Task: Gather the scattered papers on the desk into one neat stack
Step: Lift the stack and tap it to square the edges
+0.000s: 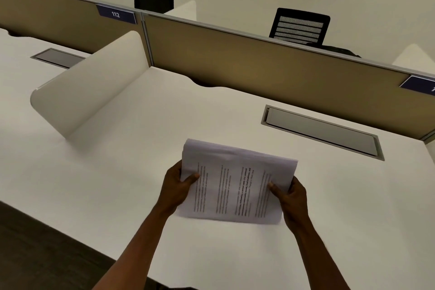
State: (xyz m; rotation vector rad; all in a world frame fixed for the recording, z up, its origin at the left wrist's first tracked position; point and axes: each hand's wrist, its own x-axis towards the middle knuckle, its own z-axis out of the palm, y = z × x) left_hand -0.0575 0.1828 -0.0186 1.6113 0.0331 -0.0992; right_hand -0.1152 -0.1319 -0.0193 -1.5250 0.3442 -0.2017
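A stack of white printed papers (235, 186) is held in both hands above the middle of the white desk (141, 160). My left hand (175, 189) grips the stack's left edge, thumb on top. On the right edge sits my right hand (292, 199), thumb also on the top sheet. The sheets' far edges are fanned and uneven, and the top page shows columns of text. No loose sheets lie elsewhere on the desk.
A curved white side divider (87, 92) stands at the left. A tan partition (259, 66) runs along the back, with a grey cable hatch (322, 132) in front of it. Black chairs (300, 26) stand beyond. The desk's near edge meets dark floor (35, 254).
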